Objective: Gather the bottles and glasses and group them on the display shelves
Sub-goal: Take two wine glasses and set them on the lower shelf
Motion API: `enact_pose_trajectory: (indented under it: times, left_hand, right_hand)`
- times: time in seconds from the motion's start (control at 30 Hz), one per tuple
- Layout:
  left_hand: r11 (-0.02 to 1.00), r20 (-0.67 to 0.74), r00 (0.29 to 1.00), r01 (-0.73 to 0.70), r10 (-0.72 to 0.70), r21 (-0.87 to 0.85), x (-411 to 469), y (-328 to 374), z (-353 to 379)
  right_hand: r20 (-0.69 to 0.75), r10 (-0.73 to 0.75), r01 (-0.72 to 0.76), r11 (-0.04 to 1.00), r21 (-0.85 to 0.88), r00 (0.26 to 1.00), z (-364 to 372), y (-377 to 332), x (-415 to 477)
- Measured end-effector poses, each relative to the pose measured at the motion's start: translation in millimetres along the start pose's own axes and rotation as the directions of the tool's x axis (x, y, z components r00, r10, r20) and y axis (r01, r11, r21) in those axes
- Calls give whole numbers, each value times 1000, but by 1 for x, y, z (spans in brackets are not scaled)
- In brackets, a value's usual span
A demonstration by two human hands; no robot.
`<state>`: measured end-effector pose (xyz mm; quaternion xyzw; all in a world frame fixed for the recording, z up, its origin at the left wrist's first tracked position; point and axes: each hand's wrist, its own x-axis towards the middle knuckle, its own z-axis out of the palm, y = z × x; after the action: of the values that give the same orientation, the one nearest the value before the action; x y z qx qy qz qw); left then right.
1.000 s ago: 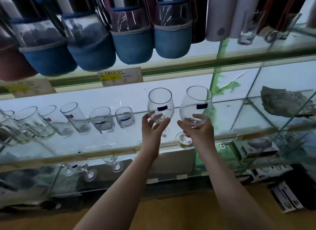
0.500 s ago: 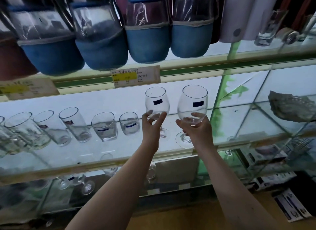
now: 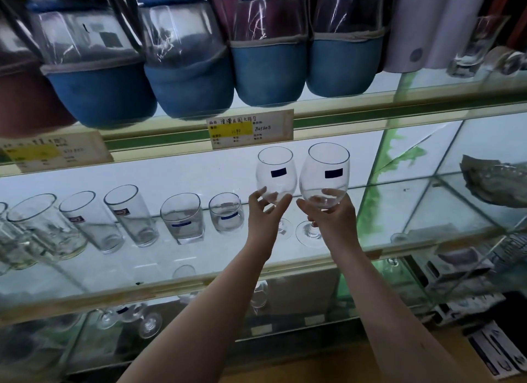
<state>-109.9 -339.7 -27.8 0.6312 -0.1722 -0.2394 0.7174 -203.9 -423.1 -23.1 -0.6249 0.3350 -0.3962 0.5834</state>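
Two clear stemmed wine glasses with dark labels stand side by side on the middle glass shelf (image 3: 285, 265). My left hand (image 3: 263, 211) cups the bowl of the left wine glass (image 3: 275, 171) from below. My right hand (image 3: 330, 216) grips the bowl of the larger right wine glass (image 3: 325, 169), whose foot rests on the shelf. To the left stands a row of tumblers: two short ones (image 3: 226, 216) (image 3: 182, 218) and several tall ones (image 3: 131, 214). Bottles in blue sleeves (image 3: 271, 66) line the upper shelf.
A price tag (image 3: 249, 129) hangs on the upper shelf edge right above the wine glasses. More stemmed glasses (image 3: 142, 317) sit on the lower shelf. A grey dish (image 3: 496, 183) lies in the right compartment. A small glass (image 3: 470, 46) stands on the upper shelf at the right.
Both wine glasses have come down and stand closer together on the shelf. My hands still hold the bowls. The view has shifted left, so the shelves appear further right.
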Motion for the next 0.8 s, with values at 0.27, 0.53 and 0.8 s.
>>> enact_pose_trajectory:
  times: [0.27,0.53,0.8]
  left_hand:
    - [651,30,990,-113,137,751,-20,-38,-15]
    - [192,178,984,-180,28,965,-26,-46,6]
    - [47,173,984,-170,-46,984,-21,-44,13]
  right_hand:
    - [15,0,0,1000,0,1000,-8,0,11]
    - [47,-1,1,1000,1,999,-21,5,14]
    - [62,-9,8,1000,7,998,-24,7,14]
